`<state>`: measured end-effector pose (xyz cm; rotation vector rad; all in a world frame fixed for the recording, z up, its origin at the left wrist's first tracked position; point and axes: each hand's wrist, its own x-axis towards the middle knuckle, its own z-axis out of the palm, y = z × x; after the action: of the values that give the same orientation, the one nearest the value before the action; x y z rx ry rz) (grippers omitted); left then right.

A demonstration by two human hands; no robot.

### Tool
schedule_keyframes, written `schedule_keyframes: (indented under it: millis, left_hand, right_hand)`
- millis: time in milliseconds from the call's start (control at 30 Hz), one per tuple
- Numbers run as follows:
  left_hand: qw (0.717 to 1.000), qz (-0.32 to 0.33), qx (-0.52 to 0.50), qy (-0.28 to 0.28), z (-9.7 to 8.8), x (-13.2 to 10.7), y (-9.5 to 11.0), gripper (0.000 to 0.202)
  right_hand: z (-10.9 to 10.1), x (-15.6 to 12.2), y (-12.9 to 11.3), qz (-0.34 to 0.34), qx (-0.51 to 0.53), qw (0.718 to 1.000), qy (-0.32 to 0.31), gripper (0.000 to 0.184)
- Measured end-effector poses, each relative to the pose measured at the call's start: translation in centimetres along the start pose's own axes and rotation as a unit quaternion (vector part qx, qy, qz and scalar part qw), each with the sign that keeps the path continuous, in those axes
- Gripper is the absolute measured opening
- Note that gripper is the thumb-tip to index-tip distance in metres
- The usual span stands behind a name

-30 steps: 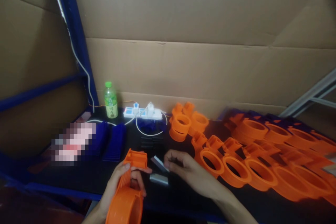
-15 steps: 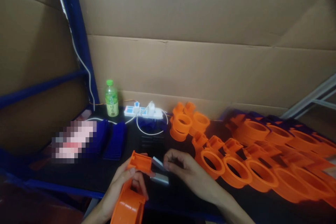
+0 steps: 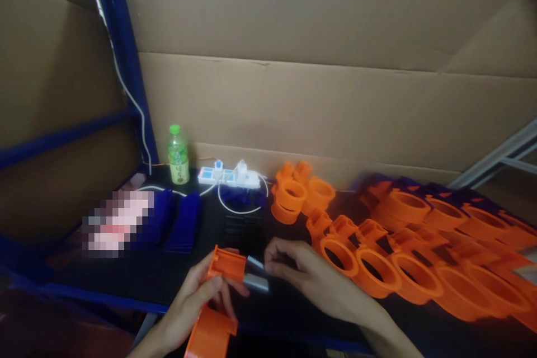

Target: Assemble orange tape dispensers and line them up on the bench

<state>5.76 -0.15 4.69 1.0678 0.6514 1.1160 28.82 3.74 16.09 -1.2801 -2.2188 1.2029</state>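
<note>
My left hand is closed around an orange plastic ring bracket. Its box-shaped end faces up and to the right, and its curved part hangs below, cut off by the frame's lower edge. With thumb and fingers pinched, my right hand holds a small pale toothed strip by its right end. The strip's other end is right at the bracket's open side; whether it sits inside cannot be seen. Just below the strip, a flat light-grey bar adjoins the bracket's edge, its left end hidden.
Rows of similar orange ring brackets cover the table's right side. Dark blue flat pieces lie at left, near a pixelated patch. Behind stand a green-capped bottle and a white power strip with cables. Black pieces lie mid-table.
My left hand has shifted slightly right and down with the bracket. The bracket's open side is now closer to the toothed strip, and the bar beneath shows less of its length.
</note>
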Motion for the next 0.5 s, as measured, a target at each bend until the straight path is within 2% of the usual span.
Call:
schedule_keyframes:
  millis: [167,333,500]
  left_hand:
    - [0.999,-0.013,0.037,0.004,0.5,-0.2,0.8,0.036]
    - [0.998,-0.015,0.055,-0.021,0.1,0.0,-0.2,0.036]
    - [0.997,-0.025,0.063,-0.023,-0.1,0.2,-0.7,0.036]
  right_hand:
    - [-0.3,0.5,0.3,-0.003,-0.004,1.000,-0.026,0.018]
    - [-0.5,1.4,0.9,-0.002,-0.010,0.998,-0.057,0.018]
    - [-0.6,2.3,0.4,-0.001,-0.025,0.996,-0.081,0.015]
